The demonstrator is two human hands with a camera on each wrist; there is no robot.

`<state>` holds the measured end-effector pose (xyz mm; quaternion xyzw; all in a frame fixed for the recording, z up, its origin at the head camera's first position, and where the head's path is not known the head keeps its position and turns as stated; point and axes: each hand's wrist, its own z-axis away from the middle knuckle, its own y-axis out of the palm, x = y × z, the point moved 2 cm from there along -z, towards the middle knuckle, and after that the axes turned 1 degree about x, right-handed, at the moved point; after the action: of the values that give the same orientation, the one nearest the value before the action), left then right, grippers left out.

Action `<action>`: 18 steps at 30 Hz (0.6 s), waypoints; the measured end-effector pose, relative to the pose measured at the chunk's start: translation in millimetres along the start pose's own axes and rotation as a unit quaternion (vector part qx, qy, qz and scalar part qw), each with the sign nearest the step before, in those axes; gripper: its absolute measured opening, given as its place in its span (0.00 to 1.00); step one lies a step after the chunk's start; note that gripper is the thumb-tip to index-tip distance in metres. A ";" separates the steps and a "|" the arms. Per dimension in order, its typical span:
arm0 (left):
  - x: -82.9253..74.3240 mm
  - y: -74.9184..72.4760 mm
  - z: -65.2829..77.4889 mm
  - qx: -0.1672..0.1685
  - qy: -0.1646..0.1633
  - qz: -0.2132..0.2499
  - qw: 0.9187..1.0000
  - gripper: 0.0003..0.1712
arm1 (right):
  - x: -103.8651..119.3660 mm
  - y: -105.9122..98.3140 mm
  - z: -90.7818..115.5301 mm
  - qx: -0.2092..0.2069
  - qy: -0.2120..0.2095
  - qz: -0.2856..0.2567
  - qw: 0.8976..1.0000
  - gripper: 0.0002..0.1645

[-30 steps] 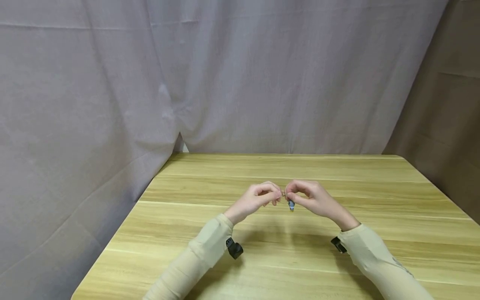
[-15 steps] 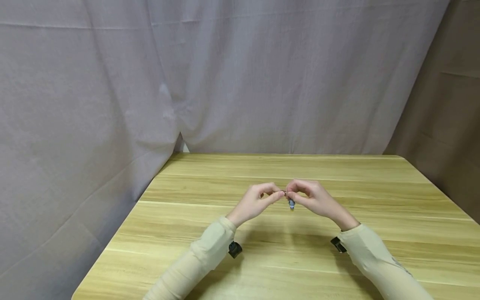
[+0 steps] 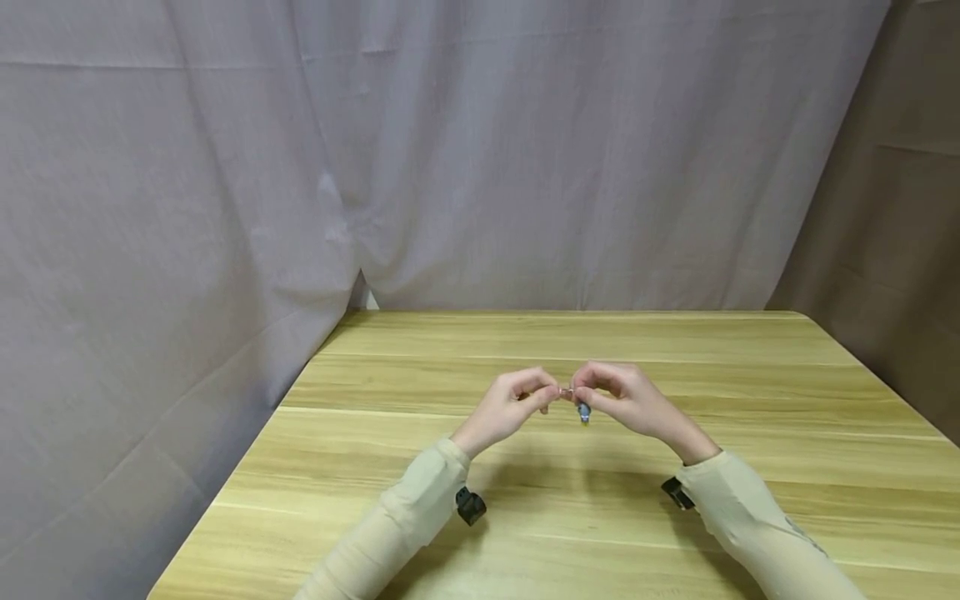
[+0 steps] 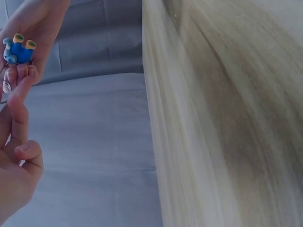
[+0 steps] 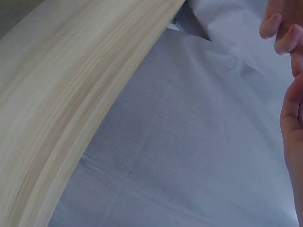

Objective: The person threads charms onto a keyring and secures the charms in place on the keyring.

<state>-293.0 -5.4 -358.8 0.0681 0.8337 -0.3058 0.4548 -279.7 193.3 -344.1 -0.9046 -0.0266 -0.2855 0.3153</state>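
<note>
Both hands meet over the middle of the table, working on a small keychain. Its blue figurine, with yellow-tipped feet in the left wrist view, hangs below the right fingertips. My right hand pinches the keychain between thumb and index finger, above the figurine. From the other side, my left hand pinches the metal part between thumb and index finger. A thin metal ring shows between the hands in the left wrist view. The right wrist view catches only parts of both hands, and the figurine is out of sight there.
A wood-grain table lies under the hands. Grey curtain hangs behind it and along the left, with a brown drape on the right. A black wrist camera sits at the left sleeve.
The left fingertips moved right, close against the right ones, then drew back slightly to the left, leaving the metal part showing between. The right hand and hanging figurine stay nearly in place.
</note>
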 end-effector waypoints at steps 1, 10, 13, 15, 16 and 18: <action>0.1 0.0 -0.3 -0.001 -0.006 0.007 1.000 0.10 | 0.1 -0.3 0.2 0.000 0.000 -0.003 1.000 0.10; -10.9 2.1 -3.0 -0.049 -0.020 -0.072 0.996 0.09 | -0.7 0.6 -0.2 0.001 0.004 0.023 1.000 0.13; -14.2 2.4 -3.4 -0.049 0.014 -0.109 0.993 0.09 | -2.1 -0.1 0.6 -0.003 0.004 0.026 1.000 0.13; -15.1 2.1 -3.2 -0.048 0.031 -0.125 0.991 0.09 | -3.0 -0.3 0.9 -0.003 0.003 0.024 1.000 0.13; -15.3 1.8 -3.0 -0.048 0.036 -0.129 0.990 0.10 | -3.3 -0.3 0.9 -0.003 0.003 0.024 1.000 0.13; -15.1 1.0 -2.6 -0.048 0.039 -0.126 0.990 0.10 | -3.7 -0.5 0.8 -0.002 0.003 0.022 1.000 0.12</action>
<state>-285.8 -0.6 -346.1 -0.0475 0.8667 -0.3170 0.3822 -282.4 194.6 -346.3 -0.9049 -0.0052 -0.2808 0.3198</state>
